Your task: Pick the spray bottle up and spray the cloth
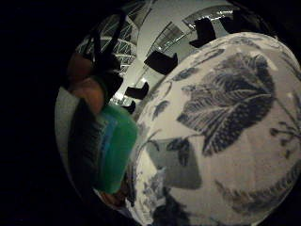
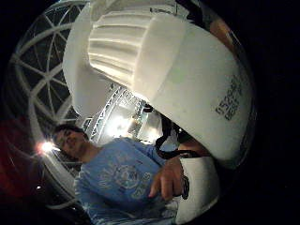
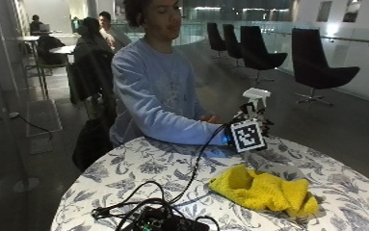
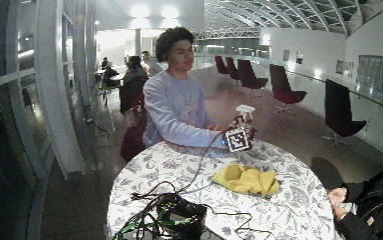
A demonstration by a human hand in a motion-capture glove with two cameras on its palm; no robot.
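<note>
Cables lie lowest in the outside view; behind them my hand (image 3: pixel 251 126) is wrapped around the spray bottle (image 3: pixel 256 96), held up at mid-frame. I should tip its nozzle down toward the yellow cloth (image 3: pixel 264 189) on the surface (image 3: pixel 139 168), then squeeze.

The spray bottle (image 3: pixel 256 98) has a white trigger head and a green body (image 1: pixel 115 148), and stands upright in the air above the tabletop (image 3: pixel 139 166), lifted clear of it at the side near the person. Its white head (image 2: pixel 187 79) fills much of the thumb-side palm view. The cloth (image 3: pixel 264 190) is yellow and crumpled into a loose, bunched heap, lying on the flower-patterned tabletop below the bottle and apart from it.
</note>
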